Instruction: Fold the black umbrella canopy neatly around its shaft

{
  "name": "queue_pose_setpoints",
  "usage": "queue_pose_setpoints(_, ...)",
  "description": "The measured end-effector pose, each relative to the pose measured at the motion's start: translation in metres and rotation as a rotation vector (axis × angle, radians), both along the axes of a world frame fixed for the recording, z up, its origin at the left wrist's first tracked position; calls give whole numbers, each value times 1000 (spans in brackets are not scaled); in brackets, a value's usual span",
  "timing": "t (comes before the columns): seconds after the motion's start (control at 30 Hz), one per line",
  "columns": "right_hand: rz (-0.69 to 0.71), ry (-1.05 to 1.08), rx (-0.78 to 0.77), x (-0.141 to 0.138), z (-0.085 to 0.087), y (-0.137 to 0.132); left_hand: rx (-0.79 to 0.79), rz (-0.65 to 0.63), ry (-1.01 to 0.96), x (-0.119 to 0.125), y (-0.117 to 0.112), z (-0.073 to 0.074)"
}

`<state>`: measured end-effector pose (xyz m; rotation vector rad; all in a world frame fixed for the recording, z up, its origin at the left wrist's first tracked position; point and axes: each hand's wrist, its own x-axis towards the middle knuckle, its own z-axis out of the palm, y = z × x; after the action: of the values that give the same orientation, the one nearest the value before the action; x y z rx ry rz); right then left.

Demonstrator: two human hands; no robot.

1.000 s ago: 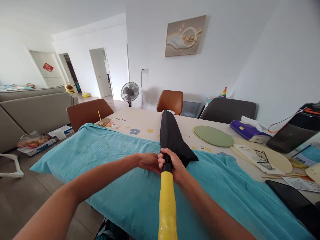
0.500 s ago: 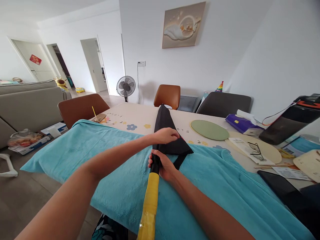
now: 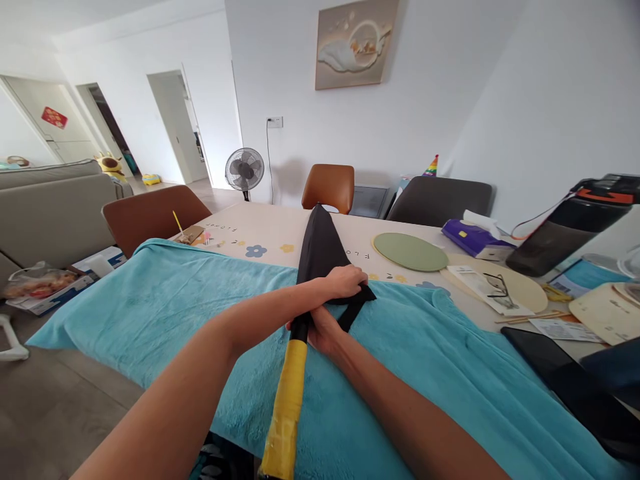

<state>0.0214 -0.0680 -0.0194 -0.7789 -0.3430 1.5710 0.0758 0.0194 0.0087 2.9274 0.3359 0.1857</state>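
A folded black umbrella (image 3: 320,240) lies on the turquoise blanket (image 3: 195,293), its tip toward the far side and its yellow taped handle (image 3: 287,400) toward me. My right hand (image 3: 323,330) is closed around the dark shaft just above the handle, partly hidden beneath my left wrist. Crossing over it, my left hand (image 3: 346,281) has its fingers closed on the loose canopy edge at the right. A black strap (image 3: 351,313) hangs from that edge onto the blanket.
On the table's right side lie a green oval mat (image 3: 410,251), a purple tissue box (image 3: 473,238), eyeglasses (image 3: 496,287) and a black tablet-like slab (image 3: 560,380). A dark bottle (image 3: 565,230) stands behind them. Chairs (image 3: 329,188) surround the table; a fan (image 3: 245,170) stands beyond.
My left hand has come down from above the canopy onto its right edge and closed on the fabric. The right hand keeps its hold on the shaft. The view has shifted slightly.
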Motion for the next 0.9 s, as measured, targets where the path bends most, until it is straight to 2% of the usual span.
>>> queue_pose_setpoints(0.2,2,-21,22,-1,-2,0,17,73,-179,-11,-7,6)
queue_pose_setpoints(0.43,38,17,-44,1,5,-3,-159,194,-464,-29,-9,27)
queue_pose_setpoints(0.6,37,27,-119,2,10,-4,-225,294,-640,-77,15,49)
queue_pose_setpoints(0.67,39,41,-127,3,11,-4,-253,409,-615,-103,29,53)
queue_pose_setpoints(0.77,30,60,-109,4,10,-3,-266,582,-563,-142,49,46)
queue_pose_setpoints(0.9,21,73,-104,5,10,-3,-236,643,-466,-183,70,20)
